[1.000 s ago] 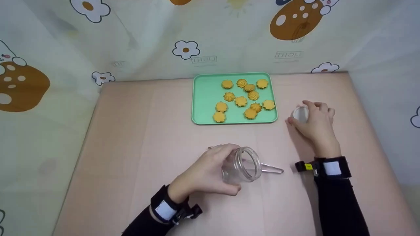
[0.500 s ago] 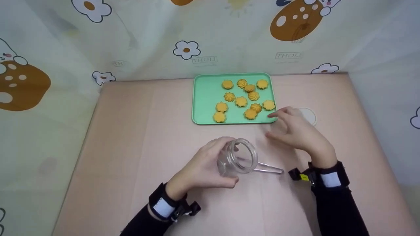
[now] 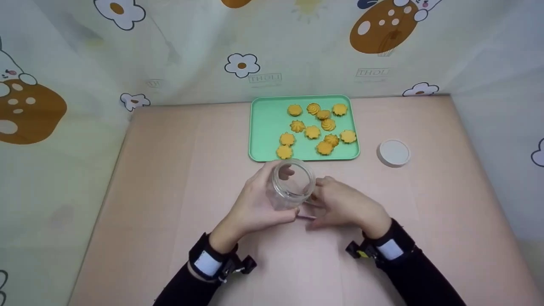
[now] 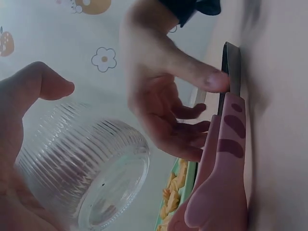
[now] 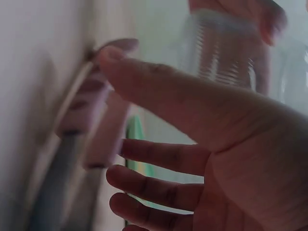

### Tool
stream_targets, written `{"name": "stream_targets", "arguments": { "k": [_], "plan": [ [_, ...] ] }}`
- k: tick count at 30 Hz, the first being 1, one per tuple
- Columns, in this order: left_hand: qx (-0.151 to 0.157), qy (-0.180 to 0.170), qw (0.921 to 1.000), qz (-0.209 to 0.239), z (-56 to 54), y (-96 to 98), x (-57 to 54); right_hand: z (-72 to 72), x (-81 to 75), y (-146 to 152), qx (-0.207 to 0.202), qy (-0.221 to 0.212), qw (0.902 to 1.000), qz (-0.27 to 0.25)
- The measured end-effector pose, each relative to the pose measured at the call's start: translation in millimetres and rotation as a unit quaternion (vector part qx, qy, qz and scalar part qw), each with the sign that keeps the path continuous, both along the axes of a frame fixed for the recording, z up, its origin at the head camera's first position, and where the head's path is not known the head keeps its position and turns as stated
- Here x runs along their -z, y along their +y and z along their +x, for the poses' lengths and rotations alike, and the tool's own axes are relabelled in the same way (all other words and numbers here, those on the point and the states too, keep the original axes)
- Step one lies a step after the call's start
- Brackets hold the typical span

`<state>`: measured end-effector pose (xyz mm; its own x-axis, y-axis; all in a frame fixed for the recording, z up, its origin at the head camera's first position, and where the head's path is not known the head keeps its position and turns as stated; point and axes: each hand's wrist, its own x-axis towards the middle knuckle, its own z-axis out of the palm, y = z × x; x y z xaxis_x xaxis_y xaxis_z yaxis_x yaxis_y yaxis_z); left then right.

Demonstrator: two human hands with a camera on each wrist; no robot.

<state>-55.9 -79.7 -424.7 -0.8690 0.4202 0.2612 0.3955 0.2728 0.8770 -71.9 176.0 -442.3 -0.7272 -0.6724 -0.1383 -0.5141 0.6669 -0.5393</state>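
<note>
My left hand (image 3: 255, 206) grips a clear glass jar (image 3: 281, 199) over the table, its open mouth facing the head camera. In the left wrist view the jar shows ribbed sides and a smooth base. Below it lies a pair of tongs (image 4: 226, 159) with pink paw-marked ends and metal arms, mostly hidden from the head camera. My right hand (image 3: 350, 204) is at these tongs, thumb on one side and loosely bent fingers on the other. In the right wrist view a gap shows between most fingers and the tongs (image 5: 79, 115); thumb contact is unclear.
A green tray (image 3: 263, 127) holds several flower-shaped cookies (image 3: 312, 132) at the table's back. To its right lies a round white lid (image 3: 394, 153). Patterned cloth (image 3: 191, 55) hangs behind the table and along both sides.
My right hand has let go of the white lid, leaving it on the table, and moved left and nearer to the tongs. My left hand has shifted the jar slightly left and toward the tray.
</note>
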Motion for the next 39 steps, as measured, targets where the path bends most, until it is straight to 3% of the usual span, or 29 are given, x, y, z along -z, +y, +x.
{"name": "stream_targets", "arguments": {
  "k": [11,17,24,32,39],
  "plan": [
    [-0.022,0.009,0.9996,0.017,-2.0,-0.9,0.0,2.5,11.6,-8.4,0.002,-0.013,0.9997,0.021],
    [-0.043,0.020,0.9978,0.047,-2.1,-1.3,1.5,-1.7,2.6,1.2,0.013,-0.040,0.9984,0.039],
    [-0.056,0.009,0.9960,0.069,-4.7,-0.2,4.5,-14.9,-16.2,36.4,0.087,-0.002,0.9960,0.020],
    [-0.043,-0.016,0.9976,0.052,-10.5,5.4,19.2,-24.6,-37.1,73.2,0.167,0.050,0.9847,0.013],
    [-0.008,-0.032,0.9978,0.058,-13.7,15.2,46.6,-25.5,-45.4,89.1,0.208,0.053,0.9766,0.009]
  ]
}}
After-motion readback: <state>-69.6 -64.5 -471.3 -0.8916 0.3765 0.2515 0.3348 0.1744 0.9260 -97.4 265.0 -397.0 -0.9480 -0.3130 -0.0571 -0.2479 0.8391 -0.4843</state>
